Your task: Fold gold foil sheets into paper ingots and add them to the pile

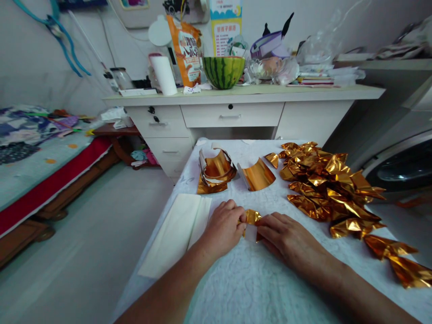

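A small piece of gold foil paper (pixel 252 217) lies between my hands above the cloth-covered table. My left hand (pixel 227 223) is closed, pinching its left end between thumb and fingers. On the other side my right hand (pixel 281 231) has its fingers bent over the right end, hiding that part. Just beyond are a curled gold foil sheet (pixel 258 174) and a loose roll of gold foil sheets (pixel 218 168). To the right spreads a pile of folded gold foil pieces (pixel 324 180), pinched at their middles.
Pale paper sheets (pixel 172 234) lie left of my left forearm. Behind the table (pixel 222 292) stands a white desk (pixel 232 94) bearing a watermelon half (pixel 223 72), an orange snack bag (pixel 185 51) and a white roll (pixel 164 75). A bed (pixel 50 166) is at left, a washing machine (pixel 401 148) at right.
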`<state>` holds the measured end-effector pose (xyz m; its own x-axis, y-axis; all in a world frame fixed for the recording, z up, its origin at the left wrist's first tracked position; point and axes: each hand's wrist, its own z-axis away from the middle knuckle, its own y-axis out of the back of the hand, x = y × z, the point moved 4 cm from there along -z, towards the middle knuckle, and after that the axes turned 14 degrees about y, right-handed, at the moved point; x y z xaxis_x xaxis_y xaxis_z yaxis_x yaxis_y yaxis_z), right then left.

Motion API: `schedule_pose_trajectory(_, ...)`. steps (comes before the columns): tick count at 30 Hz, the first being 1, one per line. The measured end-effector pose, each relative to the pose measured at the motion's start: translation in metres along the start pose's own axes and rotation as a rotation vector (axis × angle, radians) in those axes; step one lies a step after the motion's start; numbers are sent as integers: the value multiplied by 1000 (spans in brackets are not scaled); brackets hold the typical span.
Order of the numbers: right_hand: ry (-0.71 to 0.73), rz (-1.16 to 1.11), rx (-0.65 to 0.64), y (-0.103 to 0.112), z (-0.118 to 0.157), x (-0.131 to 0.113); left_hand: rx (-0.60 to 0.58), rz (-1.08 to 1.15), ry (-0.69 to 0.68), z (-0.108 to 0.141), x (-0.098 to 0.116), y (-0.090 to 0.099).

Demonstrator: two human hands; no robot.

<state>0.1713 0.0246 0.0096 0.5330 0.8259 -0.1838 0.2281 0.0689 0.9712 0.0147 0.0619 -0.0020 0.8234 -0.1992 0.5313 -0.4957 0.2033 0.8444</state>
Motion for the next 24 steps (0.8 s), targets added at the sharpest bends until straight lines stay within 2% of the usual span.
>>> schedule_pose_trajectory(12,150,74,96,-5,7,-3,-11,-27,26,3,-1,-1)
schedule_pose_trajectory(18,84,66,89,-10,6,1,-18,-3,37,3,2,0)
schedule_pose_trajectory(21,42,32,119,-9,5,2,-19,50,-19,4,6,0)
schedule_pose_trajectory(24,0,-15,185,-7,6,4,-73,71,-90,4,10,-1)
